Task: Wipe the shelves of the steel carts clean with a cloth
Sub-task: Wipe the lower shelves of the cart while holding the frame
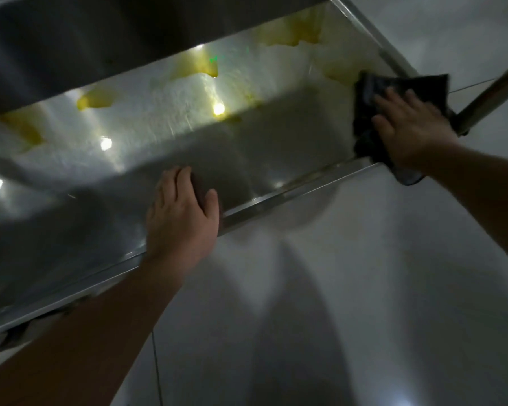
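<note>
While the head camera looks steeply down, a steel cart shelf [247, 159] fills the upper left of the view, running from lower left to upper right, with another steel shelf [100, 39] above it shading the top of the frame. On the lower shelf's right end lies a dark cloth [373, 92], spread near the far right corner and trailing over the near rim by the wrist. Pressing on that cloth is the right hand [411, 124], palm down, fingers straight and spread toward the left, nothing curled around the fabric. Further left, the left hand [185, 215] rests flat on the shelf just inside the near rim, fingers straight and close together, thumb out to the right, holding nothing. Both bare forearms reach in from the bottom and right edges. A steel cart post [493, 95] slants up at the right end of the shelf. Bright light spots and yellowish reflections show on the shelf's polished surface. Below the cart lies a pale floor [364, 288] crossed by soft shadows.
</note>
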Demonstrator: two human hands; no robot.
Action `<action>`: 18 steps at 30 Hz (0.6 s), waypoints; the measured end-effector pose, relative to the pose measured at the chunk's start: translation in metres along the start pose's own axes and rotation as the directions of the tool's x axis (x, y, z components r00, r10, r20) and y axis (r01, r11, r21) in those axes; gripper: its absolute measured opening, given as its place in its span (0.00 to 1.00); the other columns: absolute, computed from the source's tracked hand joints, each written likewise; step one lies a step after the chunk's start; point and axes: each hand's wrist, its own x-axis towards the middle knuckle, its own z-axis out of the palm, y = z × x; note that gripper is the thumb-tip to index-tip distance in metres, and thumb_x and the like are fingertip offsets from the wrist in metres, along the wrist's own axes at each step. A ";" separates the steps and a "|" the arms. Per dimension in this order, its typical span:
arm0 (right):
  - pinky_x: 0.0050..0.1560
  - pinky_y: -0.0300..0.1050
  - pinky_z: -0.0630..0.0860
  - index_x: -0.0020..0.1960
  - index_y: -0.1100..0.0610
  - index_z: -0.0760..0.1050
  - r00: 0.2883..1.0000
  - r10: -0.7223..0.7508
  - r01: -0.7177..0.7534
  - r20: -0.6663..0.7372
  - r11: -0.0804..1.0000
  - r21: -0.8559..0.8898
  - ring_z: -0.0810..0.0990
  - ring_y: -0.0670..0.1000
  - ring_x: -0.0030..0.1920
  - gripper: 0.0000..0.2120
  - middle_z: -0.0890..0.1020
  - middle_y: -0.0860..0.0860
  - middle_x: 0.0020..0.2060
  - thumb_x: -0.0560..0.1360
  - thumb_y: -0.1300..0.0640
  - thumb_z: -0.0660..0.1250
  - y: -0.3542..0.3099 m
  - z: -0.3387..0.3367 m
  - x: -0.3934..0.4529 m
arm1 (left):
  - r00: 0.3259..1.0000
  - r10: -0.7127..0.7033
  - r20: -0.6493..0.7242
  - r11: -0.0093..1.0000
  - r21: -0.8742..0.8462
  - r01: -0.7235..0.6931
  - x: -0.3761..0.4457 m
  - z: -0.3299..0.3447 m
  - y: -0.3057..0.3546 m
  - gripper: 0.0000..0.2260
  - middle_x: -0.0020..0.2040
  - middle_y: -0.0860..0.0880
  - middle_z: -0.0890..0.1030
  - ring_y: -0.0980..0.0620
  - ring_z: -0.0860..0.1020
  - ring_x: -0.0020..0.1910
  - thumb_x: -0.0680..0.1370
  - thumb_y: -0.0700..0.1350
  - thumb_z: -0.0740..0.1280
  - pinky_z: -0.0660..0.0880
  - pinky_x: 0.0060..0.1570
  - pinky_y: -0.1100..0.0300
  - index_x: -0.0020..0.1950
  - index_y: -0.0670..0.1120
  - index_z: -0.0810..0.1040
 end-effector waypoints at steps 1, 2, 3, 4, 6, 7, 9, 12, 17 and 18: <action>0.81 0.60 0.45 0.84 0.44 0.48 0.995 0.097 -0.096 -0.006 0.994 0.055 0.44 0.55 0.83 0.31 0.47 0.47 0.84 0.82 0.40 0.37 0.003 0.000 0.003 | 1.000 0.004 -0.002 1.000 0.004 -0.004 0.000 0.001 -0.001 0.27 0.81 0.43 0.65 0.40 0.64 0.79 0.85 0.57 0.60 0.64 0.75 0.42 0.81 0.45 0.65; 0.81 0.59 0.44 0.84 0.43 0.47 0.986 0.168 -0.166 -0.012 0.980 0.112 0.44 0.55 0.83 0.31 0.47 0.46 0.84 0.82 0.37 0.36 -0.001 0.000 0.004 | 1.000 0.006 -0.006 1.000 0.008 -0.006 0.000 0.001 -0.002 0.27 0.81 0.43 0.65 0.40 0.64 0.79 0.85 0.57 0.60 0.64 0.75 0.42 0.81 0.45 0.65; 0.81 0.59 0.43 0.84 0.44 0.46 0.977 0.211 -0.208 -0.007 0.966 0.156 0.44 0.55 0.83 0.32 0.47 0.47 0.84 0.82 0.36 0.36 -0.011 -0.001 0.001 | 1.000 0.009 -0.009 1.000 0.011 -0.008 -0.001 0.002 -0.003 0.27 0.80 0.43 0.65 0.40 0.64 0.79 0.85 0.57 0.60 0.64 0.75 0.41 0.81 0.45 0.65; 0.81 0.60 0.44 0.84 0.44 0.47 0.975 0.224 -0.222 0.010 0.960 0.172 0.44 0.56 0.83 0.33 0.47 0.48 0.84 0.80 0.37 0.35 -0.026 -0.003 -0.005 | 1.000 0.010 -0.010 1.000 0.014 -0.010 -0.001 0.003 -0.004 0.28 0.80 0.43 0.65 0.40 0.64 0.79 0.85 0.58 0.60 0.64 0.75 0.41 0.81 0.45 0.65; 0.81 0.62 0.46 0.84 0.46 0.50 0.993 0.119 -0.121 0.022 0.981 0.150 0.44 0.59 0.83 0.38 0.47 0.50 0.84 0.77 0.37 0.34 -0.062 0.001 -0.026 | 1.000 0.010 -0.013 1.000 0.026 -0.009 -0.002 0.004 -0.007 0.28 0.80 0.42 0.65 0.40 0.63 0.80 0.84 0.58 0.60 0.64 0.75 0.40 0.81 0.44 0.65; 0.81 0.61 0.48 0.84 0.47 0.51 1.000 0.019 -0.020 0.008 0.989 0.147 0.45 0.59 0.83 0.40 0.49 0.50 0.84 0.76 0.35 0.34 -0.083 0.005 -0.041 | 1.000 0.012 -0.017 0.999 0.032 -0.011 -0.002 0.005 -0.008 0.28 0.80 0.42 0.65 0.40 0.63 0.80 0.84 0.58 0.61 0.64 0.75 0.40 0.80 0.44 0.65; 0.81 0.59 0.50 0.84 0.47 0.53 0.976 -0.216 0.219 -0.036 0.961 0.170 0.48 0.57 0.83 0.40 0.53 0.48 0.84 0.77 0.29 0.39 -0.124 0.013 -0.074 | 1.000 0.022 -0.018 0.999 0.038 -0.022 -0.003 0.005 -0.011 0.28 0.80 0.42 0.66 0.40 0.63 0.79 0.84 0.58 0.60 0.65 0.74 0.40 0.80 0.45 0.65; 0.81 0.54 0.46 0.83 0.43 0.54 0.844 -0.532 0.536 -0.064 0.840 0.083 0.49 0.50 0.82 0.35 0.56 0.44 0.82 0.80 0.29 0.45 -0.147 0.021 -0.093 | 0.999 0.035 -0.014 0.999 0.029 -0.035 -0.003 0.003 -0.015 0.27 0.80 0.42 0.66 0.40 0.64 0.79 0.84 0.59 0.59 0.66 0.75 0.39 0.80 0.46 0.65; 0.78 0.59 0.63 0.74 0.55 0.72 0.859 -0.464 0.493 -0.217 0.864 0.104 0.70 0.57 0.76 0.28 0.74 0.53 0.74 0.81 0.40 0.56 -0.080 0.026 -0.090 | 0.999 0.028 -0.028 1.000 0.008 -0.028 -0.003 0.000 -0.013 0.29 0.80 0.43 0.66 0.40 0.65 0.79 0.82 0.61 0.55 0.65 0.76 0.40 0.80 0.46 0.66; 0.76 0.60 0.64 0.72 0.58 0.74 0.885 -0.390 0.429 -0.255 0.896 0.118 0.72 0.60 0.74 0.28 0.76 0.57 0.72 0.81 0.42 0.56 -0.058 0.027 -0.088 | 0.999 0.026 -0.032 1.000 0.003 -0.026 -0.004 0.000 -0.012 0.30 0.80 0.43 0.66 0.40 0.65 0.79 0.82 0.61 0.55 0.65 0.76 0.40 0.80 0.46 0.66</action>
